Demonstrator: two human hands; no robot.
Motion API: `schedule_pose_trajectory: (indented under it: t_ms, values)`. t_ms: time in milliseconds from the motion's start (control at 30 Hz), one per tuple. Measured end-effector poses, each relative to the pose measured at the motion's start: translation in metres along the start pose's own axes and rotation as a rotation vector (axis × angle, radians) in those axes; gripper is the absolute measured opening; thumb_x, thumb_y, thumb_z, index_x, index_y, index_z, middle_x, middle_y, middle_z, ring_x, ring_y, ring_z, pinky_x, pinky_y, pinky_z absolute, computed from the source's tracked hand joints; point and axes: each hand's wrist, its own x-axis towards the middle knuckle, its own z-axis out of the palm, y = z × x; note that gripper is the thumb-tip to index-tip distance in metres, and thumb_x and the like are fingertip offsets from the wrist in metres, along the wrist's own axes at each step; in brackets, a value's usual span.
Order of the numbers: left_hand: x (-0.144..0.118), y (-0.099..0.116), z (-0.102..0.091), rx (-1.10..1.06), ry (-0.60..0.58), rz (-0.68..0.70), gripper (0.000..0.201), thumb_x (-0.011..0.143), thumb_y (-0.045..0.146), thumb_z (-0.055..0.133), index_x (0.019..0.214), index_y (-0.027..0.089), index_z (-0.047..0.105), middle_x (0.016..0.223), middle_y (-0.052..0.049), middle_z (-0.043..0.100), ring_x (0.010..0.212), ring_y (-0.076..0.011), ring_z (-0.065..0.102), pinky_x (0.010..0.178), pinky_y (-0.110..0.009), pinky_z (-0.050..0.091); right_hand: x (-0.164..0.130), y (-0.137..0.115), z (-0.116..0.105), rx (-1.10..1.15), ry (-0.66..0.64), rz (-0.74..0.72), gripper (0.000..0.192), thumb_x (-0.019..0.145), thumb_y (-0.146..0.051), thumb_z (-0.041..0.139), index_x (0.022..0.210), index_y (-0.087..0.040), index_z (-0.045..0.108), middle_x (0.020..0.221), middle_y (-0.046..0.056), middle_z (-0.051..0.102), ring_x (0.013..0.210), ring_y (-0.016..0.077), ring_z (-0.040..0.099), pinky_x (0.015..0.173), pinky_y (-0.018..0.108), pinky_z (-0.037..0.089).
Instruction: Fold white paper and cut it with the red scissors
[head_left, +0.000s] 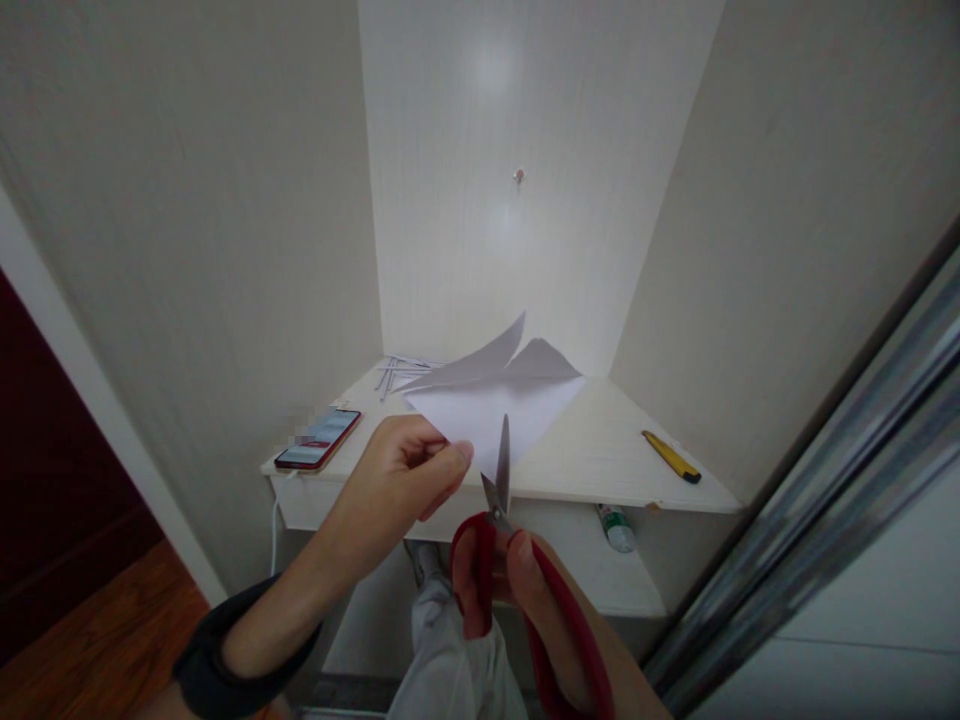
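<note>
Above the white corner desk, the left hand pinched the near edge of a folded white paper sheet between thumb and fingertips, closed firmly on it. Just right of that pinch, the right hand had its fingers through the red handles of steel-bladed scissors, blades nearly closed and pointing up into the sheet's lower edge. The paper looked creased, with two flaps lifting away behind the grip. Beyond the sheet lay thin white paper strips; left of the pinch lay a red-cased smartphone; well right lay a yellow utility knife. No container showed its contents.
</note>
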Motion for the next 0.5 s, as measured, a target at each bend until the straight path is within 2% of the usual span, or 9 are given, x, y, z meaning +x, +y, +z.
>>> schedule_pose_trajectory:
  t_ms: [167,500]
  values:
    - [-0.001,-0.0005,-0.0013,-0.019,-0.002,-0.001,0.034,0.076,0.029,0.044,0.043,0.02,0.037,0.039,0.007,0.032,0.037,-0.0058,0.028,0.037,-0.021,0.021,-0.0015,0.0007,-0.0025,0.023,-0.033,-0.035,0.075,0.078,-0.083,0.018,0.072,-0.018,0.054,0.058,0.001,0.046,0.055,0.0129,0.045,0.056,0.027,0.041]
    - [-0.0003,0.0062,0.0002,0.011,0.011,0.0,0.034,0.075,0.029,0.042,0.042,0.021,0.036,0.038,0.006,0.032,0.037,-0.006,0.029,0.037,-0.021,0.022,-0.0027,0.0047,0.001,0.059,0.006,-0.002,0.071,0.076,-0.084,0.021,0.069,-0.019,0.049,0.059,0.001,0.044,0.051,0.0118,0.045,0.049,0.025,0.036]
